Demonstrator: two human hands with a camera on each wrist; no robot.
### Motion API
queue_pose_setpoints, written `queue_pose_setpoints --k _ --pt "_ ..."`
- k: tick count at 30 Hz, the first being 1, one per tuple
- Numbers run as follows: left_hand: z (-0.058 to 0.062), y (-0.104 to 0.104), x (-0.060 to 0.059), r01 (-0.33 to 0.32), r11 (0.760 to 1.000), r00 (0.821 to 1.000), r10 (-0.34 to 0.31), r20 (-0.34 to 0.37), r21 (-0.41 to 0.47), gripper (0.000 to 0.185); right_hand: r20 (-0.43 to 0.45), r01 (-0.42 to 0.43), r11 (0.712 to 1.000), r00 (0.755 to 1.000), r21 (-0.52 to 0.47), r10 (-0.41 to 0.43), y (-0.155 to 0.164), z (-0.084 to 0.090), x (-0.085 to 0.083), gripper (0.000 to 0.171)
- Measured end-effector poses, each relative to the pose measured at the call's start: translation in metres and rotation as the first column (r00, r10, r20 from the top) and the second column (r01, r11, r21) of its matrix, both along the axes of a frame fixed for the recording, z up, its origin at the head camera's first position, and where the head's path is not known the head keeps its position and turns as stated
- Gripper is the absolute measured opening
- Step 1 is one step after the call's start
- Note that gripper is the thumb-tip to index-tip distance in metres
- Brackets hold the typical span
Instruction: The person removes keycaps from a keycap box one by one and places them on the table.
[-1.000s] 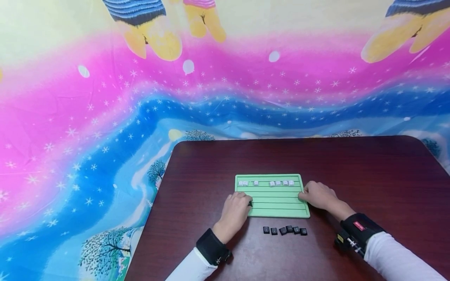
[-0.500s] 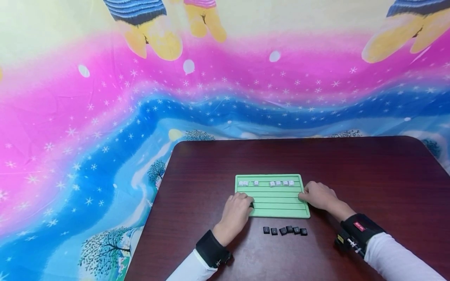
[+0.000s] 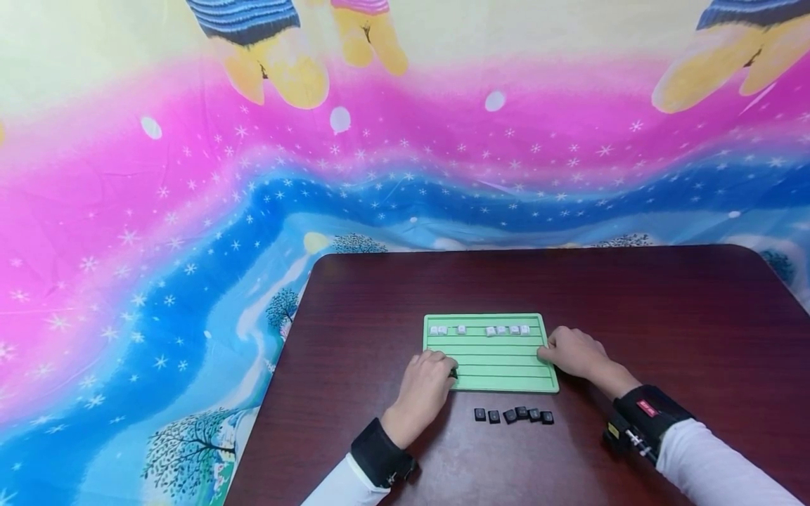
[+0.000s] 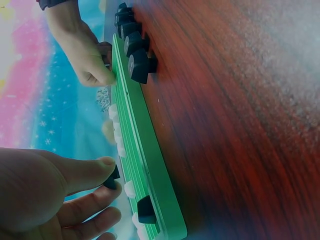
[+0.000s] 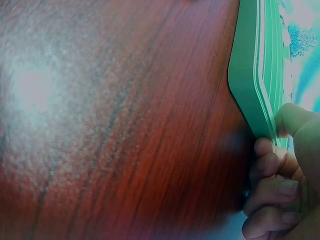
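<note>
My left hand (image 3: 422, 390) is over the left side of a pale green ridged board (image 3: 500, 360). In the left wrist view its thumb and forefinger pinch a black keycap (image 4: 113, 179) just above the board. Another black keycap (image 4: 146, 210) sits on the board near the front left corner; the left hand hides it in the head view. My right hand (image 3: 574, 351) grips the board's right edge, thumb on top and fingers curled at the side in the right wrist view. Several white keycaps (image 3: 490, 331) stand in the board's back row.
In front of the board, several black keycaps (image 3: 510, 417) lie in a loose row on the dark brown table (image 3: 683, 309). A patterned cloth (image 3: 405, 140) hangs behind the table's far edge.
My left hand has shifted slightly toward the board's front edge with the keycap. The right hand holds its place on the board.
</note>
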State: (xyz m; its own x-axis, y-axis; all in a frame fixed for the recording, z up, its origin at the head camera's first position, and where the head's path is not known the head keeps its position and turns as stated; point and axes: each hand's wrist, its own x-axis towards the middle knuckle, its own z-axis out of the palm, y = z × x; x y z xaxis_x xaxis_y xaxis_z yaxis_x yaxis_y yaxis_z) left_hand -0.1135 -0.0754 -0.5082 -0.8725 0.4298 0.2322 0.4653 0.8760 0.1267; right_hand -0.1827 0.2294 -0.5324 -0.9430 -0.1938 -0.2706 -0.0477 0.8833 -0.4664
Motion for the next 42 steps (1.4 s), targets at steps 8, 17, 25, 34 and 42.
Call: queue_pose_setpoints --k 8,17,25,34,42 --pt "0.001 0.0 0.003 0.007 1.0 1.0 -0.007 -0.007 0.0 0.016 0.001 -0.001 1.0 1.0 -0.003 0.001 0.0 0.001 0.0 0.042" --pt "0.001 0.0 0.006 0.011 1.0 1.0 -0.011 -0.02 0.001 0.016 -0.006 0.001 1.0 1.0 -0.001 -0.001 0.0 0.001 0.0 0.043" --pt "0.002 0.001 0.008 0.019 1.0 1.0 -0.018 -0.022 0.003 0.016 -0.008 -0.005 1.0 1.0 -0.003 0.005 0.0 0.0 0.0 0.042" --pt "0.002 0.0 0.012 0.046 0.999 0.999 -0.046 0.003 0.014 0.02 -0.003 0.004 1.0 1.0 -0.002 -0.004 0.0 0.0 0.0 0.042" --pt "0.0 0.002 0.016 0.05 0.999 0.998 -0.05 0.026 0.013 0.018 -0.006 0.003 1.0 1.0 0.001 -0.003 -0.001 0.0 0.0 0.042"
